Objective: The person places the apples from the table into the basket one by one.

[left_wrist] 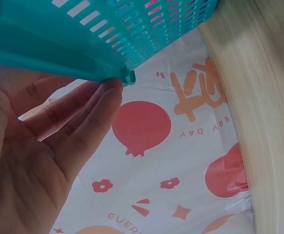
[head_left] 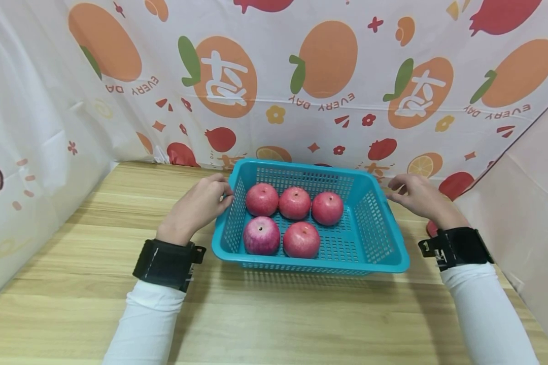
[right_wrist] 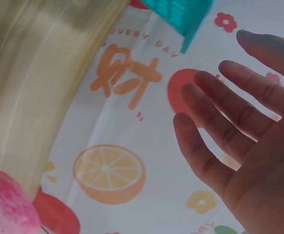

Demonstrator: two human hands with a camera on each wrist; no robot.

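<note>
A turquoise plastic basket (head_left: 310, 264) with slotted walls holds several red apples (head_left: 301, 240), grouped toward its left side. One apple (head_left: 261, 235) there is more purple and streaked. My left hand (head_left: 198, 207) is at the basket's left rim, and in the left wrist view its fairly straight fingers (left_wrist: 90, 122) reach up to the rim's underside. Beyond the right rim, my right hand (head_left: 422, 198) has its fingers loosely spread. The right wrist view shows a gap between those fingers (right_wrist: 205, 151) and the basket corner (right_wrist: 183, 24), with nothing in the palm.
Another red apple (head_left: 431, 228) lies on the wooden table (head_left: 274, 319) by my right wrist, partly hidden by it. A fruit-printed curtain (head_left: 274, 126) hangs right behind the basket. Pale sheets (head_left: 534, 203) close off the sides. Both wrists wear black straps (head_left: 166, 263).
</note>
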